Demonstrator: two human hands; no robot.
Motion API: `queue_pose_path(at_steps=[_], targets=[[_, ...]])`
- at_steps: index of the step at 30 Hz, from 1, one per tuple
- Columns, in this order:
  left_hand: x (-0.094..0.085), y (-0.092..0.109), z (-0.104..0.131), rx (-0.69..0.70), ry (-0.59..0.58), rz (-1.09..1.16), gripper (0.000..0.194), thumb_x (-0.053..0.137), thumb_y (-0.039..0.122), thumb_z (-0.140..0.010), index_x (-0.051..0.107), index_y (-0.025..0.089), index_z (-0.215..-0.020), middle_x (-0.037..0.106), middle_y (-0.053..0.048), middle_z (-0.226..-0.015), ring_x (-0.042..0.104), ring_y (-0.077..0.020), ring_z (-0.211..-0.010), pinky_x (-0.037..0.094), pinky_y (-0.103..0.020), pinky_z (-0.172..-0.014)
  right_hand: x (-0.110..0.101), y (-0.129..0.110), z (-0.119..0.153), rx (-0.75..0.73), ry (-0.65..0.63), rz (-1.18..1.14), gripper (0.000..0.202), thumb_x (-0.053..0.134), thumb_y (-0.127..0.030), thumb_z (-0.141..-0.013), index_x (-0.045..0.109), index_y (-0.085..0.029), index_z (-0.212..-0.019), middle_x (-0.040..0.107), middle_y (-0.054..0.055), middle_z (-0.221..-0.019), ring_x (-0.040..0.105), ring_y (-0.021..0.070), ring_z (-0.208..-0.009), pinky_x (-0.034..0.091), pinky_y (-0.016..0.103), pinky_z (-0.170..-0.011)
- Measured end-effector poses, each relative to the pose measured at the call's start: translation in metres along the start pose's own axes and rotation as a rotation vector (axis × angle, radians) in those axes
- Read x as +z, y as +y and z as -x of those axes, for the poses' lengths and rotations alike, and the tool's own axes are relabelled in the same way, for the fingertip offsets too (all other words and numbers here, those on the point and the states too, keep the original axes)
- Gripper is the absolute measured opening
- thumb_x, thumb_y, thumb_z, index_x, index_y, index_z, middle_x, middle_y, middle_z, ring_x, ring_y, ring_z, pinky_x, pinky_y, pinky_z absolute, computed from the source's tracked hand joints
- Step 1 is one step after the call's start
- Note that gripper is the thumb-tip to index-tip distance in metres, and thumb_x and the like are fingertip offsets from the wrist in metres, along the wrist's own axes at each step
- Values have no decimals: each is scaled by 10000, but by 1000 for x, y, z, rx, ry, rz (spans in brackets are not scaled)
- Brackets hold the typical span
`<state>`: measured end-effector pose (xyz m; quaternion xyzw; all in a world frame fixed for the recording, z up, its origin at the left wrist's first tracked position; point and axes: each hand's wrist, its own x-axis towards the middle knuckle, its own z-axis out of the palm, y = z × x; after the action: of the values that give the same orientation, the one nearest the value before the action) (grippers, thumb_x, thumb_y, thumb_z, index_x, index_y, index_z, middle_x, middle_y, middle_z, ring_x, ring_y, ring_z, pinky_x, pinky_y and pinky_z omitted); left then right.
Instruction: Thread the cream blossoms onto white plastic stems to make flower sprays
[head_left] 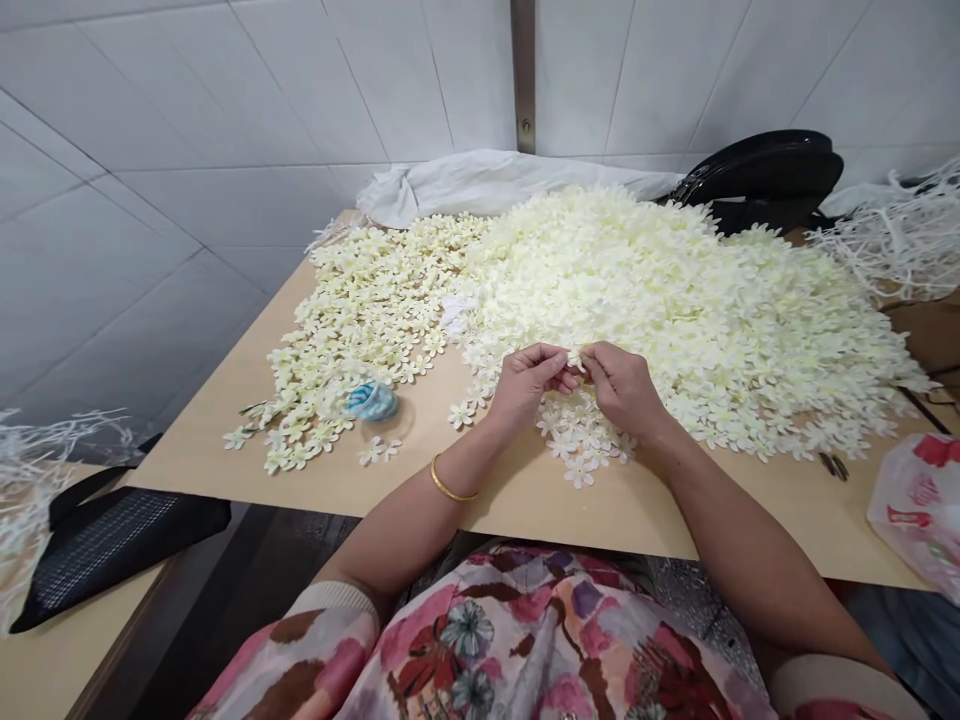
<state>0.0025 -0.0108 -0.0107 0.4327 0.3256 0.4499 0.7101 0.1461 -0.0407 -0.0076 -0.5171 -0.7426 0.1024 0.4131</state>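
Note:
Both hands meet over the table in front of a big heap of pale yellow-white artificial flowers (615, 270). My left hand (529, 382) pinches the left side of a small white flower (575, 357). Close beside it, my right hand (621, 385) has its fingertips closed on the same flower's right side. Loose flowers (580, 468) lie just below the hands. A flatter spread of similar flowers (367, 300) covers the table's left part. Near its front edge stands a small blue and white ball-like item (373, 401).
Behind the heap lie a white cloth or bag (480, 185) and a black bag (772, 175). White stringy material (900, 240) and a printed plastic bag (919, 510) are at the right. Small dark metal tools (834, 466) rest nearby. Another black bag (112, 540) is at lower left.

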Motion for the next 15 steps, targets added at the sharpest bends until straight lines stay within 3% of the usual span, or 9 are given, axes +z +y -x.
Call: queue_pose_path(at_steps=[9,15], targets=[[4,3,5,29,-20,-66,280,749,355,-639,641,116,-739,651,-16,-633,596,-98,-531,476,-240,-553,-1,1,0,60,-21,3,216,371,-246,-884,501,-189,-722,532,9,-629,487,117,-558,371,236,-539],[9,6,9,13,50,-164,284,758,355,-619,615,118,-678,609,2,-526,576,-98,-501,468,-234,-545,2,0,2,16,-57,122,161,376,-184,-845,477,-196,-720,531,21,-664,456,125,-567,342,248,-548]])
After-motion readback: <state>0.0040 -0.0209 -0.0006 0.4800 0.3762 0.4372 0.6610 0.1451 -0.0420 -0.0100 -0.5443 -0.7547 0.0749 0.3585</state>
